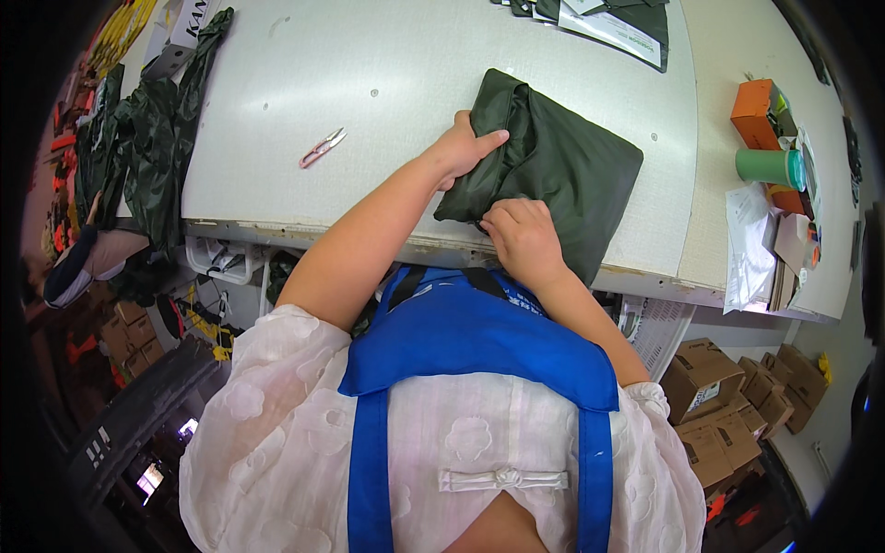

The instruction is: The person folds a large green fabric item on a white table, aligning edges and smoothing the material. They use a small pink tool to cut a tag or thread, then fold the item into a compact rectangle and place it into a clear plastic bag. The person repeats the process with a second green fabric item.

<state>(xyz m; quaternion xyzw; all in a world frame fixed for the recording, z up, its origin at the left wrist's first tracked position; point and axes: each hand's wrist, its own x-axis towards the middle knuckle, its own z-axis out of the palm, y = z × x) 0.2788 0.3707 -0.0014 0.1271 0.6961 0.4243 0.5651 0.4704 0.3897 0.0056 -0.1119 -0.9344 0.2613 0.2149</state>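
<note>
A folded bundle of dark green, slightly shiny fabric (576, 161) lies on the pale work table, its near corner hanging over the front edge. My left hand (464, 150) grips the bundle's left side, thumb on top and the other fingers hidden beneath or behind it. At the near left edge of the fabric, my right hand (525, 235) has its fingers curled and pinched against the cloth. Layered folds show between the two hands. A pair of thread snips (323, 147) with pinkish handles rests on the table, left of my left forearm and touched by neither hand.
Dark green fabric (152, 138) drapes over the table's left end, near another person's arm (78, 249). Flat packages (613, 32) lie at the far edge. On the right stand an orange box (761, 115) and a green cylinder (770, 168). Cardboard boxes (705, 378) sit below, right.
</note>
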